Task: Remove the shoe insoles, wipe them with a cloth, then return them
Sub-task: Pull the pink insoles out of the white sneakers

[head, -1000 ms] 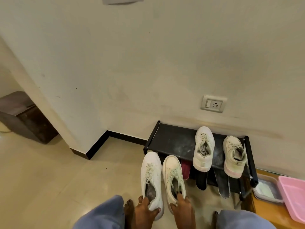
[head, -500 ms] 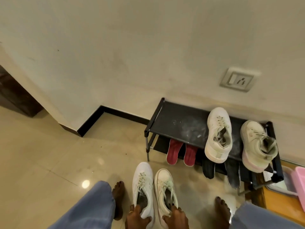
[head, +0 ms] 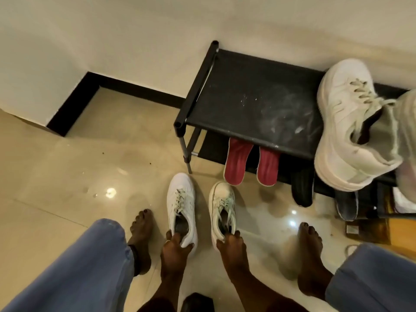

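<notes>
Left grip (head: 176, 246) on left sneaker (head: 182, 197), right grip (head: 230, 244) on right sneaker (head: 221, 199), now apart

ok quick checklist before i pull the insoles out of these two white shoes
1. Left grip: ok. The left hand has its fingers curled round the heel of the left white shoe.
2. Right grip: ok. The right hand holds the heel of the right white shoe.
3. Insoles in place: a grey insole shows in the left shoe, ok. The right shoe's opening is dark, cannot tell.
4. Shoes set down flat on the floor: cannot tell.
5. Room ahead: ok. Both toes stop short of the black rack and the red insoles.
6. Cloth at hand: cannot tell, none clearly in view.
</notes>
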